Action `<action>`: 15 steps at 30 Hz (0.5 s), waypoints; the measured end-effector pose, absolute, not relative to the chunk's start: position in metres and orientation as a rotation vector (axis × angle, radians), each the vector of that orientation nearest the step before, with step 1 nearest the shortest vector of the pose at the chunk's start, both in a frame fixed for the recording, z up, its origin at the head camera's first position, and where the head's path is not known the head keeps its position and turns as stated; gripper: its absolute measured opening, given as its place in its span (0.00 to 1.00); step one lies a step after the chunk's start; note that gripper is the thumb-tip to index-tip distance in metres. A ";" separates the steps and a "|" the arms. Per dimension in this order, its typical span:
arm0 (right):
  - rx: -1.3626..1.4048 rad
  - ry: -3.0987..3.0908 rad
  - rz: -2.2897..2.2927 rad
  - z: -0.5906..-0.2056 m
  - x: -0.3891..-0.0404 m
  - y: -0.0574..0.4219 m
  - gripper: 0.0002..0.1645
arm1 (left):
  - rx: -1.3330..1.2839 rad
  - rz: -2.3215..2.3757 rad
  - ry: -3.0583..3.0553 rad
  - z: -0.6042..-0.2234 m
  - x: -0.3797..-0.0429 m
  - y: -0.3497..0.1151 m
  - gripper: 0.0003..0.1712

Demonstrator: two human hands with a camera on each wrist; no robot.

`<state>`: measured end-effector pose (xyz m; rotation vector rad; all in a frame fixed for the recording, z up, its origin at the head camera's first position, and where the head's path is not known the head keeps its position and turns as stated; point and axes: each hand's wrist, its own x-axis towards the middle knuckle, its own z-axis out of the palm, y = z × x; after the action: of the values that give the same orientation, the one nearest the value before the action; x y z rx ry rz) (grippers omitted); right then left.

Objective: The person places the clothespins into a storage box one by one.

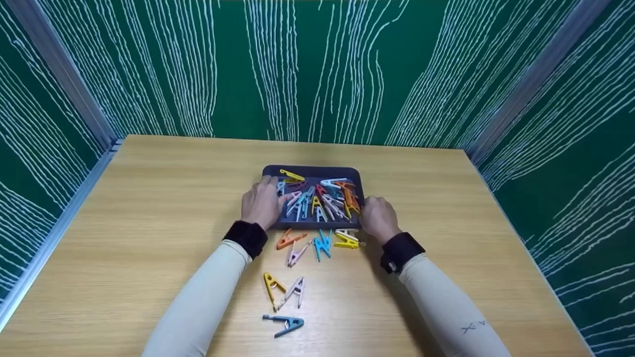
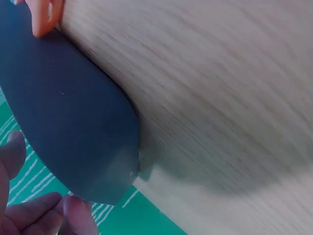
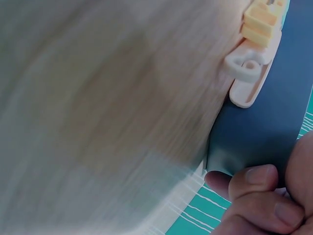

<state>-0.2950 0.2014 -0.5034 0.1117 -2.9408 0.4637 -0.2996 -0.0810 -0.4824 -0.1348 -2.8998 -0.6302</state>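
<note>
A dark grey tray (image 1: 311, 171) holds a pile of plastic clothespins in several colours, with an orange clothespin (image 1: 350, 198) at its right side and a yellow clothespin (image 1: 292, 175) at the back. My left hand (image 1: 262, 202) grips the tray's left side, the thumb over the rim. On the opposite side my right hand (image 1: 379, 218) holds the wall with curled fingers, seen close up in the right wrist view (image 3: 266, 200). The tray's front wall (image 2: 83, 107) fills part of the left wrist view, its base near the tabletop.
Just in front of the tray lie an orange clothespin (image 1: 286, 241), a pink clothespin (image 1: 294, 255), blue ones (image 1: 322, 244) and a yellow one (image 1: 347, 242). Nearer are another yellow (image 1: 271, 286), a pale one (image 1: 297, 287) and a blue-grey one (image 1: 292, 322). Green walls (image 1: 312, 69) surround the wooden table (image 1: 173, 198).
</note>
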 end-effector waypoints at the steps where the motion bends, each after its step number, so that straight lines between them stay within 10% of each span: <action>1: 0.104 -2.948 0.461 -0.503 -0.295 0.201 0.08 | -0.144 -0.633 -2.896 -0.482 -0.298 -0.081 0.37; 15: 0.101 -2.957 0.480 -0.504 -0.295 0.203 0.08 | -0.436 -0.625 -2.810 -0.481 -0.245 -0.089 0.14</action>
<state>-0.2954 0.2026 -0.5045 0.1011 -2.9566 0.4801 -0.2448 -0.0893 -0.4814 -0.4359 -2.8100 -0.6249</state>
